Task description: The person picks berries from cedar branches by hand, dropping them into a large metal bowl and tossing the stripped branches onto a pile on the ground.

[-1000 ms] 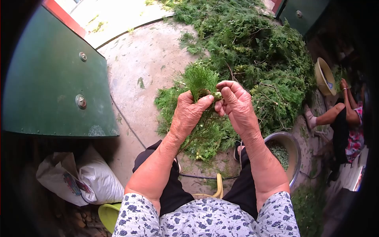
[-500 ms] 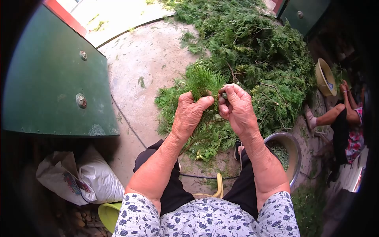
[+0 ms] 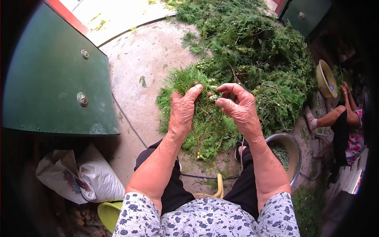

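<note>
My left hand (image 3: 184,106) grips a green sprig (image 3: 184,80) whose feathery leaves stick out above the thumb. Beside it on the right, my right hand (image 3: 240,106) has its thumb and forefinger apart, close to a pale green cone cluster (image 3: 213,97). Nothing shows between those fingertips, though the curled fingers behind are partly hidden. Under and beyond both hands spreads a large heap of leafy branches (image 3: 260,67).
A metal basin (image 3: 295,158) with small green cones stands by my right leg. At the right, a seated person (image 3: 347,122) has hands near a yellow basin (image 3: 325,79). White sacks (image 3: 98,175) and a lime-green bowl (image 3: 108,215) lie lower left, below a green door (image 3: 55,79).
My left hand has shifted slightly left and turned, tilting the sprig left. My right hand has opened its thumb and forefinger from a pinch, and pale cones now show between the hands.
</note>
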A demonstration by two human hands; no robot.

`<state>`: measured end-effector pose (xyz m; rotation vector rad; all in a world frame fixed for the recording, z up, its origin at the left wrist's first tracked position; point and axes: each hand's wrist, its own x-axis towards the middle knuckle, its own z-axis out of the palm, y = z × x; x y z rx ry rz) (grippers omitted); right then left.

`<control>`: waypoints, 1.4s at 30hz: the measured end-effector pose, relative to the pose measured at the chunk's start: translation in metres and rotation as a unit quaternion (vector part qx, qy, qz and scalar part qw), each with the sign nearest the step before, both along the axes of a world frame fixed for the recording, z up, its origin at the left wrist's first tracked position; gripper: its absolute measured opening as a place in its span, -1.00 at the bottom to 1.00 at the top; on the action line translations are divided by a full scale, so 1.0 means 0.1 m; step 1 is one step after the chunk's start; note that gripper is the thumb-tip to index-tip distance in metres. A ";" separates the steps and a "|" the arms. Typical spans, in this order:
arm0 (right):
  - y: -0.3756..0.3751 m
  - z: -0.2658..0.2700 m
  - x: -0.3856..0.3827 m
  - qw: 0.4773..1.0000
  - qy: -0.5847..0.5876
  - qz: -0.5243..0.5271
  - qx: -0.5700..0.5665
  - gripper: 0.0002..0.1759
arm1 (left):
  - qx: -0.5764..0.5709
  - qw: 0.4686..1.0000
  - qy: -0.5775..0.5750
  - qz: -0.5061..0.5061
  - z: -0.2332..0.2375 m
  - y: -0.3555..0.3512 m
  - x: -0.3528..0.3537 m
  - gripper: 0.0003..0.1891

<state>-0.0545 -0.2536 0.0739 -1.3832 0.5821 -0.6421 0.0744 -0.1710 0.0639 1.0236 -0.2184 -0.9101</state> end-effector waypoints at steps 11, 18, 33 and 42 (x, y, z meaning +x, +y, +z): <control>-0.04 -0.05 0.03 0.997 0.051 -0.043 -0.029 -0.84 | -0.007 0.988 -0.059 -0.141 0.01 0.02 -0.03 -0.63; -0.06 -0.14 0.05 0.954 0.059 -0.026 -0.292 -0.85 | 0.000 0.986 -0.080 -0.149 -0.05 0.01 -0.06 -0.56; 0.01 -0.07 0.03 0.998 0.043 -0.041 0.018 -0.87 | 0.043 0.963 -0.225 -0.139 -0.11 0.05 -0.15 -0.88; -0.04 -0.14 -0.04 0.968 -0.022 -0.016 0.248 -0.76 | 0.071 0.941 -0.285 -0.167 -0.14 0.04 -0.13 -0.88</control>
